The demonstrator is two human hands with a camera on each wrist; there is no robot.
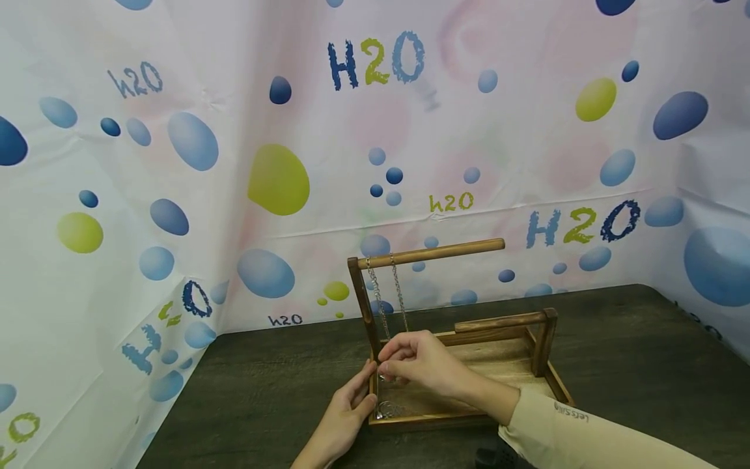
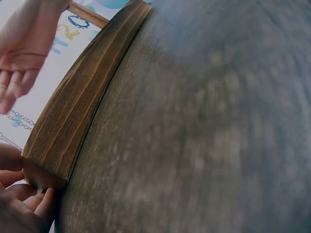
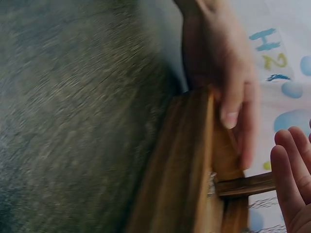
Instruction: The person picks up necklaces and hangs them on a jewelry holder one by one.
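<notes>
Looks part-done: chain strands (image 1: 398, 286) hang on bar (image 1: 445, 250) above right grip (image 1: 422, 365) (can't tell if pinching); loose chain (image 1: 387, 410) in tray (image 1: 433, 422) below likely left to hang. Left grip (image 1: 344, 415) unclenched, touching tray's side.

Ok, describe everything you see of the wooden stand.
The brown wooden stand sits upright on the dark tabletop. A tall post at the left of its shallow tray carries a long bar; a shorter post at the right carries a shorter bar. Silvery chain strands hang from the long bar; something silvery lies in the near left corner. The left hand touches the stand's left end.
</notes>
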